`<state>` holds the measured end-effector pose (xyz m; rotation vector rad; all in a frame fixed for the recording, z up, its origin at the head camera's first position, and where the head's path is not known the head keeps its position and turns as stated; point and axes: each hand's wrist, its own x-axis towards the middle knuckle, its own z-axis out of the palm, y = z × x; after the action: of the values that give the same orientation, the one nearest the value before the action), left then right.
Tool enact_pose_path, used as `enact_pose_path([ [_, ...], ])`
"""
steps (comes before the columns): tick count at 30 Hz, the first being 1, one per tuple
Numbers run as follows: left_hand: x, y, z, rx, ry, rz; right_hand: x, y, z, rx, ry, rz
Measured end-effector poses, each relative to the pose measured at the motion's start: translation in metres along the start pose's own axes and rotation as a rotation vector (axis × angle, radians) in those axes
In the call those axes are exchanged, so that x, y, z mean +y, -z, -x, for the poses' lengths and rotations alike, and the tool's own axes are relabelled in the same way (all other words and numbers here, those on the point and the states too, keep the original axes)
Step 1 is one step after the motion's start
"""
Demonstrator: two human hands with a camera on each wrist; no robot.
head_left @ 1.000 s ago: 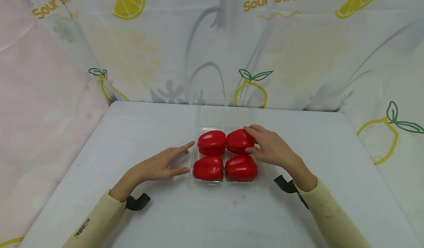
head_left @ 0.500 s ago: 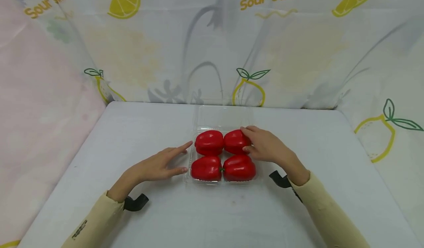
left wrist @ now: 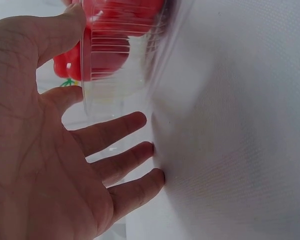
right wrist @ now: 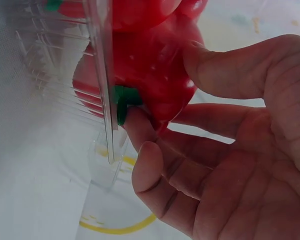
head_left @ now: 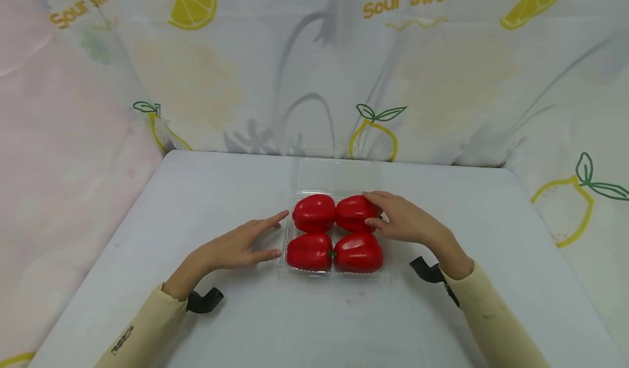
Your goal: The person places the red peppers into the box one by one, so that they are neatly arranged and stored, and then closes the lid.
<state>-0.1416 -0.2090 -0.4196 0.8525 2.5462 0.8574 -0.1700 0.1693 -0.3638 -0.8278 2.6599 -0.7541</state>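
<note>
Several red bell peppers lie in two rows in a clear plastic box (head_left: 286, 248). My right hand (head_left: 405, 219) grips the back right pepper (head_left: 350, 214), thumb on its near side and fingers round its far side. In the right wrist view this pepper's green stem (right wrist: 126, 100) sits at the box rim, with a fingertip against it. At the box's left side, my left hand (head_left: 236, 245) has its fingers spread and fairly straight. Its thumb and index tips are right at the rim (left wrist: 86, 75) in the left wrist view, while the other fingertips (left wrist: 157, 177) are close to the table.
The box's clear lid (head_left: 336, 174) lies folded back behind it on the white table (head_left: 236, 324). A lemon-print cloth (head_left: 314, 73) hangs close behind the table's back edge. Dark curved pieces (head_left: 203, 301) stick out from under both cuffs.
The back right pepper has turned slightly in the right hand, and its green stem now shows by the fingers in the head view. The left hand has kept its place by the box.
</note>
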Motion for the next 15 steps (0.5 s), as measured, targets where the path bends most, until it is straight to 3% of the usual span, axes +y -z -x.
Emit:
enact_pose_path([
  [11,0.002,0.005,-0.002,-0.005,0.006,0.022,0.009,0.008,0.008,0.069,-0.006,-0.044],
  [15,0.0,0.011,-0.004,0.045,0.006,0.072,0.019,0.013,0.009,0.119,0.005,-0.054],
])
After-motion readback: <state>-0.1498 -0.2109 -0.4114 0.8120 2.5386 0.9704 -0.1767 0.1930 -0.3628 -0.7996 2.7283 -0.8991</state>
